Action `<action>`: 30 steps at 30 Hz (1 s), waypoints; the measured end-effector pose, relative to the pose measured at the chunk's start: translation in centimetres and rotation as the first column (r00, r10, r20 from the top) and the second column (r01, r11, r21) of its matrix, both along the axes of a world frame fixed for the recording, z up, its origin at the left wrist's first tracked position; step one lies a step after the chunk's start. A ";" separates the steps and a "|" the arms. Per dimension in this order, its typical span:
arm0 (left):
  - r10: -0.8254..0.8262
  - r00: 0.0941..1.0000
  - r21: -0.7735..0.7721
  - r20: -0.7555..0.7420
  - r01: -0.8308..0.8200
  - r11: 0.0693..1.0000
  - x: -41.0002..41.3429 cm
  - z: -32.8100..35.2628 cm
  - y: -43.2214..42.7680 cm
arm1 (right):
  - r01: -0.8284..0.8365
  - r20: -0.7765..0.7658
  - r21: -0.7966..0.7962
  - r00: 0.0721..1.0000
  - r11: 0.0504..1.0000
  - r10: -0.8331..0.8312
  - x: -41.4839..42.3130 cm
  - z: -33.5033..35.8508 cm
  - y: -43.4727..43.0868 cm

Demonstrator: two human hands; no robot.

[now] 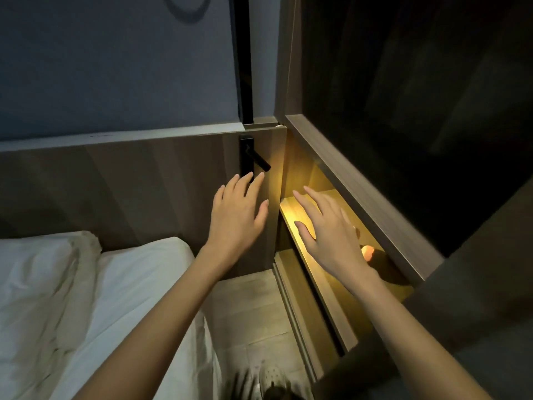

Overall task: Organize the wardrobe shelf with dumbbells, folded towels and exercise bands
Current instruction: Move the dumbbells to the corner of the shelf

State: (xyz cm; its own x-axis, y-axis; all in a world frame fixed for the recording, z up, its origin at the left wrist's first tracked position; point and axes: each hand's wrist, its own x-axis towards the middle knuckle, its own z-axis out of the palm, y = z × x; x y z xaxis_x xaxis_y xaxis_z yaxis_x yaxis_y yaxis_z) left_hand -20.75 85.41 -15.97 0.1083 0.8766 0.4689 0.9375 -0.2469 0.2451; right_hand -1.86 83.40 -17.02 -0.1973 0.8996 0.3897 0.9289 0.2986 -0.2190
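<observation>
1. Warm-lit wooden wardrobe shelf (290,212) low on the right, tucked under a thick wood-grain ledge (360,192); flat, smooth, hard board; another lit board edge below.
2. Left hand (238,215) released, fingers straight and spread, holding nothing; raised before the brown wood-grain panel (129,183), fingertips near the matt black metal lever handle (251,157); contact impossible to confirm.
3. Right hand (328,229) likewise released, palm down, fingers splayed over the shelf board; grasping nothing; touching or hovering, cannot tell.
4. Dark rounded object (388,272) on the shelf just behind the right wrist, a small orange-pink glowing patch (367,252) beside it; possibly a dumbbell head, too shadowed to confirm; no towels or bands in sight.
5. Handling, as judgement: if a dumbbell, heavy, rigid, prone to roll; best taken round the middle bar with a full wrap, set down low and gently; towels soft and light, best lifted from beneath to keep the fold; bands limp and stretchy, best gathered in a bunch.
6. Surroundings: white, creased, soft bed sheet (86,298) on the left; pale matt floor tiles (251,307) between bed and wardrobe.
</observation>
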 end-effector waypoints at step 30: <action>-0.775 0.631 0.092 -0.013 0.773 0.628 7.2 -4.9 35.7 | 0.525 -0.012 0.066 0.851 0.849 -0.525 -0.9 -4.8 20.9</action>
State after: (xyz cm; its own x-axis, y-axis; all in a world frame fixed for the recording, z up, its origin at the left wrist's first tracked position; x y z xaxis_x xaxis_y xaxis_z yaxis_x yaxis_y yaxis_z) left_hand -13.57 121.15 -20.84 0.7165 0.4345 0.5457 0.3856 -0.8986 0.2092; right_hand -2.78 104.29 -21.82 0.2949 0.8429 0.4501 0.9524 -0.2212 -0.2099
